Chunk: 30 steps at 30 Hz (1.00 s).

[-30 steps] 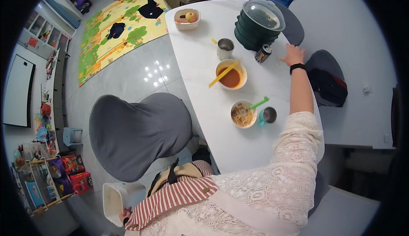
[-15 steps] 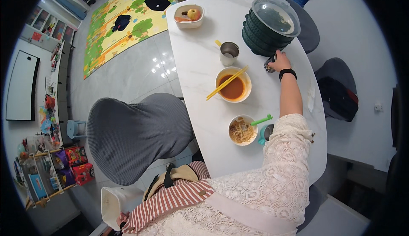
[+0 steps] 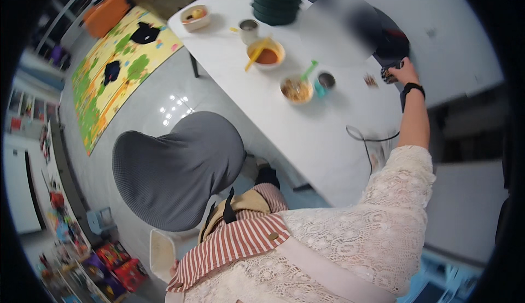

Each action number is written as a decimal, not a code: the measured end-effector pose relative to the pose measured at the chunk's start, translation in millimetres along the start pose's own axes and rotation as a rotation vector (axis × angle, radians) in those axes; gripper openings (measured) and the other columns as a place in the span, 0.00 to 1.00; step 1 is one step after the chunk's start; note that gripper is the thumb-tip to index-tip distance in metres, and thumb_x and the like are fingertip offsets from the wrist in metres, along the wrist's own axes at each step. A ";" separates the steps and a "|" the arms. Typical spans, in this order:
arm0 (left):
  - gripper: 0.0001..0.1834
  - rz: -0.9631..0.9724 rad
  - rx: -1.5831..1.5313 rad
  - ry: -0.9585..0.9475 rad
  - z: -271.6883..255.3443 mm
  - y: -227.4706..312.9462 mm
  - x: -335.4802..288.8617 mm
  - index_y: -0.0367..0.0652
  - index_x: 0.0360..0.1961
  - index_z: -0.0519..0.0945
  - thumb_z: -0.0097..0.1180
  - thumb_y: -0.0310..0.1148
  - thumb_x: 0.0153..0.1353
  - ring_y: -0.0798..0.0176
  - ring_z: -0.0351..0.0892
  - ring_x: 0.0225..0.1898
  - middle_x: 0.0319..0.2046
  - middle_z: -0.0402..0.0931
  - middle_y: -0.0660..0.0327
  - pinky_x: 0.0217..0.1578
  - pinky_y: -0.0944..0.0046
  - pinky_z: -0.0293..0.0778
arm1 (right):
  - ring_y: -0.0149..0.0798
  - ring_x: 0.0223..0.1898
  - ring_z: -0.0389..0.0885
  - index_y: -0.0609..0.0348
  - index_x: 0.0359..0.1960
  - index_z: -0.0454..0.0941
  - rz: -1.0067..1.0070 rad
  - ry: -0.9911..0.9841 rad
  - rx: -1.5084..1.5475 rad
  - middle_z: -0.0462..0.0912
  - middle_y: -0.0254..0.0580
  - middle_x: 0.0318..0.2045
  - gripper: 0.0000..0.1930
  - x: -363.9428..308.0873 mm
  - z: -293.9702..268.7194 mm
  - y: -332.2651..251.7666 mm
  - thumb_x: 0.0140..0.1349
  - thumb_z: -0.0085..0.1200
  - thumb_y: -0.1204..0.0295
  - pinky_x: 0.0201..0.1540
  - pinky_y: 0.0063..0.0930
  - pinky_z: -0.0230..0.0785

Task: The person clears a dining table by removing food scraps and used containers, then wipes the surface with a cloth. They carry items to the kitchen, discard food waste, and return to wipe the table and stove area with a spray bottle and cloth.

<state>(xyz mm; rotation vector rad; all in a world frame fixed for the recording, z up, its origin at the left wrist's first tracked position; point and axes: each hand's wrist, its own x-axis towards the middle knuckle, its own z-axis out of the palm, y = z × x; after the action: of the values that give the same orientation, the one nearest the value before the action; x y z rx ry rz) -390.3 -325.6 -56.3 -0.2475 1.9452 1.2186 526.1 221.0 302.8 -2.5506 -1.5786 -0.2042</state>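
Note:
My right hand (image 3: 406, 72) reaches out to the table's right edge. Its fingers are closed around a small dark patterned thing (image 3: 388, 73), whose kind I cannot make out. Just left of it lies a small pile of brownish bits (image 3: 371, 80). Of my left hand (image 3: 174, 268), only a sliver shows at the lower left, beside the rim of a white bin (image 3: 162, 255). The fingers are hidden, so whether they grip the bin cannot be told.
On the white table (image 3: 262, 103) stand a noodle bowl (image 3: 296, 91), a teal-handled cup (image 3: 325, 81), a soup bowl (image 3: 268, 57) with yellow chopsticks, a metal mug (image 3: 249, 29), a fruit box (image 3: 195, 17) and stacked dark-green covers (image 3: 275, 5). A black cable (image 3: 366, 139) lies nearer. A grey chair (image 3: 180, 169) stands left.
My right hand has moved from beside the green stack to the table's right edge, with the dark patterned thing in it. The view has turned, and more of the table's near end shows.

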 end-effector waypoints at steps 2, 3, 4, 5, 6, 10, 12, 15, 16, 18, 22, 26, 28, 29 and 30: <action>0.15 -0.005 0.050 -0.105 3.4 31.7 37.4 0.34 0.37 0.73 0.51 0.36 0.55 0.59 0.76 0.31 0.29 0.76 0.53 0.32 0.60 0.74 | 0.53 0.45 0.73 0.65 0.43 0.66 0.113 0.041 0.012 0.75 0.57 0.41 0.33 -87.8 -40.9 43.4 0.38 0.63 0.57 0.47 0.38 0.66; 0.16 -0.006 0.080 -0.157 10.5 53.1 54.4 0.34 0.37 0.73 0.51 0.37 0.55 0.59 0.76 0.31 0.29 0.76 0.53 0.32 0.60 0.74 | 0.53 0.45 0.73 0.65 0.43 0.66 0.167 0.057 -0.008 0.75 0.57 0.42 0.33 -131.3 -58.5 64.1 0.38 0.63 0.57 0.47 0.39 0.65; 0.16 0.001 0.126 -0.211 16.0 74.2 68.4 0.34 0.37 0.73 0.51 0.38 0.55 0.59 0.76 0.31 0.29 0.76 0.53 0.32 0.59 0.74 | 0.53 0.45 0.73 0.64 0.43 0.66 0.206 0.037 0.005 0.75 0.57 0.42 0.33 -179.8 -75.3 85.4 0.38 0.63 0.56 0.47 0.39 0.65; 0.16 0.013 0.170 -0.261 28.9 96.3 80.7 0.35 0.37 0.73 0.50 0.38 0.55 0.59 0.76 0.31 0.30 0.76 0.53 0.32 0.59 0.74 | 0.53 0.45 0.73 0.64 0.42 0.67 0.232 0.034 0.025 0.75 0.57 0.41 0.32 -222.3 -90.2 104.0 0.38 0.63 0.56 0.47 0.39 0.65; 0.16 0.030 0.214 -0.311 44.9 117.5 89.4 0.35 0.37 0.73 0.50 0.39 0.54 0.58 0.76 0.31 0.30 0.76 0.53 0.32 0.59 0.74 | 0.53 0.45 0.73 0.63 0.42 0.67 0.345 0.012 -0.053 0.75 0.56 0.41 0.32 -262.5 -98.1 121.0 0.38 0.63 0.55 0.47 0.38 0.65; 0.17 0.133 0.389 -0.504 118.0 194.3 103.4 0.36 0.37 0.73 0.50 0.41 0.54 0.58 0.75 0.32 0.30 0.76 0.53 0.32 0.58 0.74 | 0.50 0.46 0.73 0.63 0.43 0.67 0.645 -0.045 -0.041 0.75 0.54 0.42 0.33 -449.4 -118.1 194.6 0.38 0.63 0.55 0.47 0.37 0.65; 0.18 0.206 0.479 -0.603 165.6 226.8 98.6 0.37 0.37 0.73 0.50 0.42 0.54 0.57 0.75 0.32 0.30 0.76 0.53 0.32 0.58 0.74 | 0.49 0.48 0.72 0.62 0.48 0.66 0.822 -0.021 0.038 0.75 0.53 0.44 0.36 -539.4 -109.5 222.6 0.37 0.63 0.57 0.50 0.35 0.65; 0.19 0.326 0.621 -0.763 241.6 252.4 71.3 0.38 0.37 0.74 0.49 0.44 0.53 0.57 0.75 0.33 0.30 0.76 0.53 0.32 0.57 0.74 | 0.49 0.50 0.70 0.60 0.51 0.64 1.052 -0.041 0.104 0.72 0.54 0.47 0.37 -708.8 -106.8 241.2 0.38 0.63 0.58 0.53 0.37 0.64; 0.19 0.370 0.668 -0.814 265.1 253.7 57.3 0.39 0.37 0.74 0.49 0.44 0.53 0.57 0.75 0.33 0.30 0.76 0.53 0.32 0.57 0.74 | 0.50 0.51 0.70 0.59 0.51 0.64 1.165 -0.026 0.060 0.71 0.54 0.48 0.36 -759.6 -106.3 237.4 0.39 0.63 0.58 0.52 0.39 0.65; 0.20 0.451 0.753 -0.895 307.0 251.9 25.3 0.39 0.38 0.74 0.49 0.45 0.53 0.56 0.75 0.33 0.30 0.76 0.53 0.32 0.57 0.74 | 0.49 0.50 0.70 0.58 0.51 0.64 1.357 -0.054 -0.002 0.70 0.53 0.49 0.35 -846.2 -100.5 219.6 0.41 0.62 0.57 0.51 0.40 0.66; 0.21 0.600 0.905 -1.027 360.8 218.7 -47.3 0.41 0.38 0.74 0.49 0.47 0.53 0.56 0.75 0.34 0.30 0.76 0.53 0.33 0.56 0.73 | 0.53 0.47 0.72 0.60 0.49 0.63 1.593 -0.083 -0.035 0.72 0.58 0.46 0.36 -994.9 -103.2 190.7 0.39 0.63 0.55 0.48 0.40 0.68; 0.22 0.724 1.077 -1.153 381.6 128.2 -136.5 0.42 0.38 0.74 0.48 0.50 0.52 0.55 0.75 0.34 0.30 0.76 0.53 0.33 0.55 0.73 | 0.52 0.53 0.67 0.56 0.53 0.60 1.874 -0.042 -0.017 0.66 0.55 0.51 0.38 -1146.0 -96.9 179.4 0.39 0.63 0.56 0.53 0.42 0.63; 0.22 0.773 1.157 -1.189 375.8 78.6 -172.6 0.43 0.38 0.74 0.48 0.51 0.52 0.55 0.75 0.34 0.31 0.76 0.53 0.33 0.55 0.73 | 0.53 0.53 0.67 0.56 0.52 0.60 1.968 -0.010 0.011 0.67 0.55 0.50 0.38 -1218.0 -92.9 178.0 0.38 0.64 0.57 0.52 0.41 0.64; 0.23 0.797 1.196 -1.201 368.1 52.0 -191.1 0.43 0.38 0.74 0.48 0.51 0.52 0.55 0.75 0.34 0.31 0.76 0.53 0.33 0.55 0.73 | 0.53 0.52 0.68 0.56 0.51 0.61 2.038 0.007 0.004 0.67 0.56 0.50 0.38 -1256.1 -91.9 183.4 0.38 0.64 0.57 0.51 0.41 0.65; 0.23 0.823 1.235 -1.217 359.5 22.9 -206.5 0.44 0.38 0.74 0.48 0.52 0.52 0.54 0.75 0.35 0.31 0.76 0.53 0.33 0.54 0.73 | 0.52 0.52 0.68 0.55 0.52 0.60 2.079 0.010 0.015 0.65 0.54 0.51 0.38 -1294.7 -89.6 188.4 0.38 0.64 0.58 0.51 0.41 0.65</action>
<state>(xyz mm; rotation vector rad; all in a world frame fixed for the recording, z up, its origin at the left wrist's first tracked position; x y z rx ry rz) -77.7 -67.3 32.9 1.6297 1.2518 0.1531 118.7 -1015.2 142.5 -2.6005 1.3718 0.0693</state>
